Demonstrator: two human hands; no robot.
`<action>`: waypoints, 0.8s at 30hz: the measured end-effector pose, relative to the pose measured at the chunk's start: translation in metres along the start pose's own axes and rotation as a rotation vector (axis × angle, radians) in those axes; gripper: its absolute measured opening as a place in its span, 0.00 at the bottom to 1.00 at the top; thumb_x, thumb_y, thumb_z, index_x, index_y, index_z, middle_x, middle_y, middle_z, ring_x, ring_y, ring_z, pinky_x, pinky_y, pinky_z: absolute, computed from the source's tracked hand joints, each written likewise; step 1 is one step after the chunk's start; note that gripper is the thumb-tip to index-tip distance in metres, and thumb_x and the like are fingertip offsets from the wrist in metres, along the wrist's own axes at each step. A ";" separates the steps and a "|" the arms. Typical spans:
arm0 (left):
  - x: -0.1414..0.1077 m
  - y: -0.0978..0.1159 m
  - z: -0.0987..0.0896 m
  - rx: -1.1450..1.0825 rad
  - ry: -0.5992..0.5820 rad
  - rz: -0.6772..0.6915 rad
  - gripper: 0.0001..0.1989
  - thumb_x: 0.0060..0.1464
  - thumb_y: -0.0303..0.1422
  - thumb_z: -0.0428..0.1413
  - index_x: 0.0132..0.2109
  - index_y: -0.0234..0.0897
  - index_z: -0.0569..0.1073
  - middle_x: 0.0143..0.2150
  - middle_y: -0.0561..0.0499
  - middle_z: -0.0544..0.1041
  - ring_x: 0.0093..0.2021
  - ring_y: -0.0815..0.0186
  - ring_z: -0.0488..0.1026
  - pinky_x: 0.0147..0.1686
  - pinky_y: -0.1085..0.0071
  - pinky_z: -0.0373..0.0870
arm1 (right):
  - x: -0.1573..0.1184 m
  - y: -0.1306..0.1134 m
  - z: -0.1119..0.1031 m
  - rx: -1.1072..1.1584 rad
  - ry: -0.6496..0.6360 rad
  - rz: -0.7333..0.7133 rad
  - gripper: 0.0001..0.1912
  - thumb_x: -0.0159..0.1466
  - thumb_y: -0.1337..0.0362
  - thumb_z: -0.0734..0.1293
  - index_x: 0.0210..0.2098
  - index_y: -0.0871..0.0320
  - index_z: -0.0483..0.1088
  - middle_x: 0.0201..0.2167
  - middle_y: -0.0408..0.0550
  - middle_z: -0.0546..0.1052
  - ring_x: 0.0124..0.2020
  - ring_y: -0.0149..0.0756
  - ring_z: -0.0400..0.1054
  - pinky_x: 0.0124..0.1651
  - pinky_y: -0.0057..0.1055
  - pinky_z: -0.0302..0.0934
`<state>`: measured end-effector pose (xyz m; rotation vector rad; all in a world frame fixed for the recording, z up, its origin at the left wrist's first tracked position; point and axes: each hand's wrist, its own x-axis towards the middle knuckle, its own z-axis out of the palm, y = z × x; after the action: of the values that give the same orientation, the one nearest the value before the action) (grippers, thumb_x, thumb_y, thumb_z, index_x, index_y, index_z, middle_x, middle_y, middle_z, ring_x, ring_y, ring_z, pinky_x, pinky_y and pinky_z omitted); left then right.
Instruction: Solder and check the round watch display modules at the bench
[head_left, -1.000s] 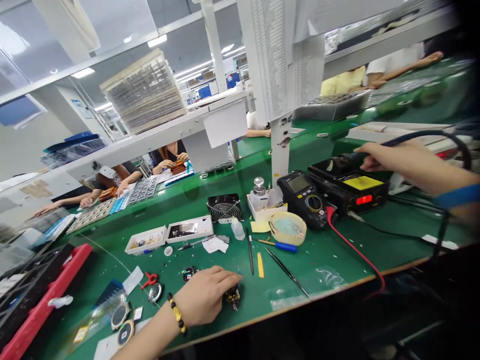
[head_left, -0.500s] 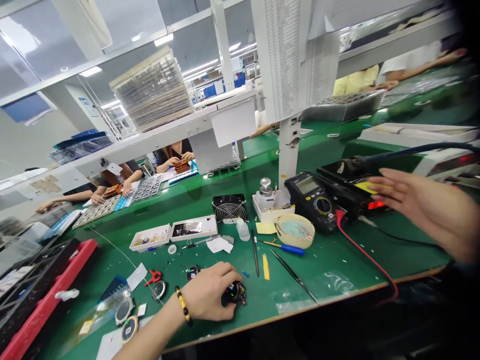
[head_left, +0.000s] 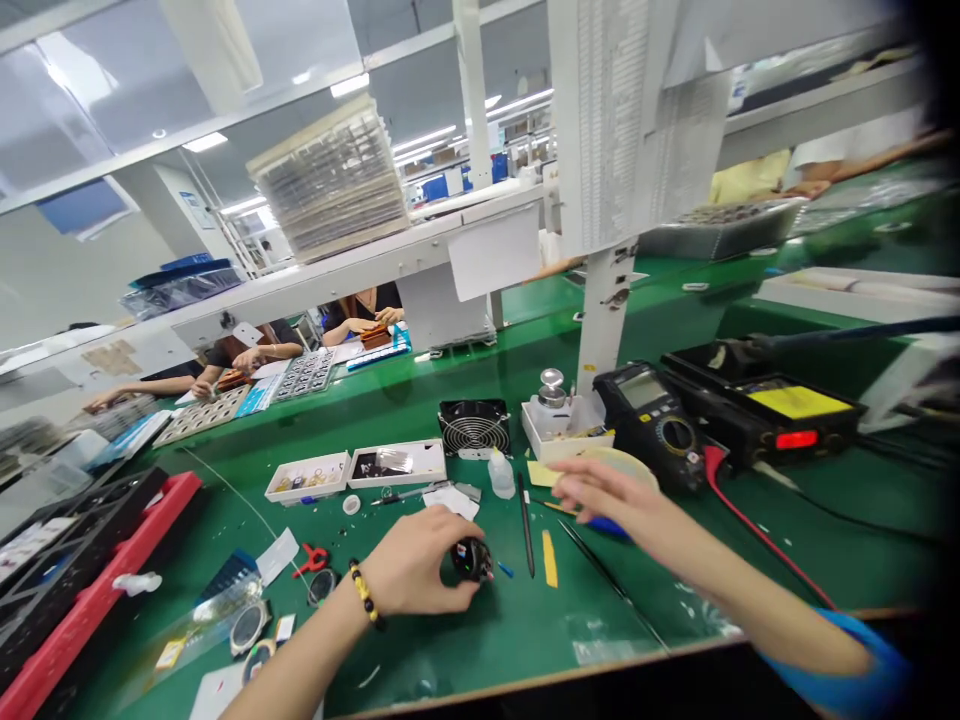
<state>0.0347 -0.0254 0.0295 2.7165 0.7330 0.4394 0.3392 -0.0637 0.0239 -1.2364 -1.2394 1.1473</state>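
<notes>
Green worktop [head_left: 480, 650] is taking both hands now: the right hand [head_left: 611, 500] is coming away from the soldering station [head_left: 761, 420] and reaching, fingers spread and holding nothing, over a blue screwdriver [head_left: 611, 528]. The left hand [head_left: 412, 560] is staying curled around a small dark round component [head_left: 472, 560], which is sitting near the worktop's front edge. The hands are working well apart, with only the left closing on anything.
</notes>
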 end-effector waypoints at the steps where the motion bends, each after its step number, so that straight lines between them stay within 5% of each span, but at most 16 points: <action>1: 0.002 -0.001 -0.007 -0.010 0.107 0.003 0.24 0.49 0.32 0.64 0.55 0.42 0.74 0.49 0.49 0.82 0.48 0.57 0.79 0.50 0.63 0.78 | 0.009 -0.001 0.011 0.013 -0.097 -0.003 0.32 0.58 0.36 0.75 0.47 0.57 0.79 0.41 0.55 0.80 0.45 0.50 0.75 0.45 0.43 0.72; 5: 0.004 -0.010 -0.026 0.025 0.446 -0.017 0.22 0.54 0.30 0.61 0.56 0.39 0.72 0.49 0.46 0.82 0.48 0.57 0.78 0.52 0.59 0.77 | 0.045 -0.012 0.057 0.135 -0.470 -0.003 0.27 0.66 0.39 0.71 0.44 0.59 0.76 0.52 0.57 0.78 0.56 0.51 0.72 0.58 0.47 0.68; 9: -0.007 -0.022 -0.024 0.035 0.644 -0.042 0.24 0.52 0.30 0.63 0.57 0.40 0.71 0.48 0.47 0.83 0.47 0.57 0.79 0.48 0.60 0.78 | 0.067 -0.013 0.095 0.311 -0.699 0.023 0.22 0.67 0.44 0.73 0.44 0.57 0.72 0.46 0.51 0.76 0.52 0.44 0.73 0.58 0.44 0.68; 14: -0.016 -0.030 -0.015 0.045 0.696 -0.011 0.25 0.54 0.31 0.63 0.59 0.40 0.70 0.50 0.46 0.83 0.46 0.58 0.80 0.48 0.62 0.80 | 0.068 0.009 0.111 0.385 -0.677 0.126 0.20 0.66 0.46 0.74 0.41 0.55 0.70 0.40 0.46 0.74 0.45 0.40 0.73 0.53 0.40 0.69; 24: -0.010 -0.029 -0.007 -0.054 0.632 0.008 0.24 0.57 0.31 0.63 0.59 0.39 0.68 0.48 0.46 0.83 0.45 0.61 0.81 0.48 0.65 0.80 | 0.057 0.028 0.098 0.359 -0.632 0.248 0.16 0.68 0.48 0.73 0.40 0.54 0.72 0.38 0.46 0.74 0.42 0.37 0.69 0.48 0.35 0.70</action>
<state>0.0113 -0.0049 0.0238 2.5239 0.8345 1.3297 0.2446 -0.0035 -0.0076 -0.7869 -1.2623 1.9491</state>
